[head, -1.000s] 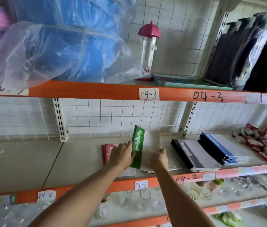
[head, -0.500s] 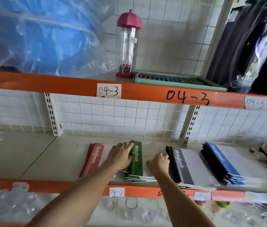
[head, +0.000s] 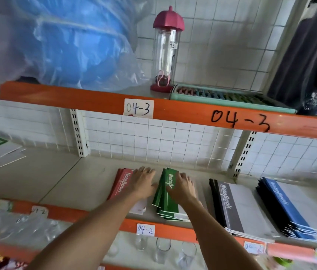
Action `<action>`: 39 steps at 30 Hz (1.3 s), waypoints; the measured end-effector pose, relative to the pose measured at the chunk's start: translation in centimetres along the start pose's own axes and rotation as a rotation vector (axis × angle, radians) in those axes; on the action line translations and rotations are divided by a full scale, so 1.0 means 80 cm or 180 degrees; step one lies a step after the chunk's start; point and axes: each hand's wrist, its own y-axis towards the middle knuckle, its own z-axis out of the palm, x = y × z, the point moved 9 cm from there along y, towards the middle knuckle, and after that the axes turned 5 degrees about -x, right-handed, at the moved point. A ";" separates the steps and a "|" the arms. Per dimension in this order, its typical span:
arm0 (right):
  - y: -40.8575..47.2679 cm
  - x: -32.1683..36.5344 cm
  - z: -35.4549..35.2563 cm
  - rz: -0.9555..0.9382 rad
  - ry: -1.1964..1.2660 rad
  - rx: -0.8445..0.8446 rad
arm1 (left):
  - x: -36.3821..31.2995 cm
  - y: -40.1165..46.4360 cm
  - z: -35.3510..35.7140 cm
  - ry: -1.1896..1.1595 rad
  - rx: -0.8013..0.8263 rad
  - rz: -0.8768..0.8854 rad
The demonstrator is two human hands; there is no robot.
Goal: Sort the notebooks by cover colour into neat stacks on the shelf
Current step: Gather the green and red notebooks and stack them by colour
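Now the green notebooks (head: pixel 166 193), a loose fan on the shelf (head: pixel 56 184) with long axis running 12 to 6, lie under the flat, spread right hand (head: pixel 183 189), the open left hand (head: pixel 144 182) at their 9 o'clock resting on the red notebooks (head: pixel 121 183).

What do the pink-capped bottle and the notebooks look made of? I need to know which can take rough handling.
Pink-capped bottle: clear rigid plastic, likely; see-through wall with soft glare, opaque matte cap. Glass can't be ruled out.
Green notebooks: paper with smooth card covers; thin white page edges fan out at the front.
Red notebooks: the same look, printed card over paper.
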 end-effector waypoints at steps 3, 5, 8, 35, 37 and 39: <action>0.005 0.053 0.020 -0.0275 0.0163 0.0080 | 0.055 -0.012 -0.016 0.0108 -0.0096 -0.0185; 0.009 0.095 0.035 -0.0415 0.0148 0.0103 | 0.099 -0.025 -0.027 0.0095 -0.0130 -0.0339; 0.011 0.174 0.068 -0.0606 0.0147 0.0137 | 0.177 -0.052 -0.032 0.0187 0.0017 -0.0481; -0.040 0.799 0.383 -0.1487 0.0260 0.0859 | 0.845 -0.281 -0.144 0.0514 0.0005 -0.1567; -0.038 0.832 0.396 -0.1706 0.0239 0.0787 | 0.857 -0.276 -0.145 0.0488 0.0022 -0.1554; -0.035 0.854 0.411 -0.1832 0.0156 0.0862 | 0.864 -0.276 -0.148 0.0472 -0.0051 -0.1547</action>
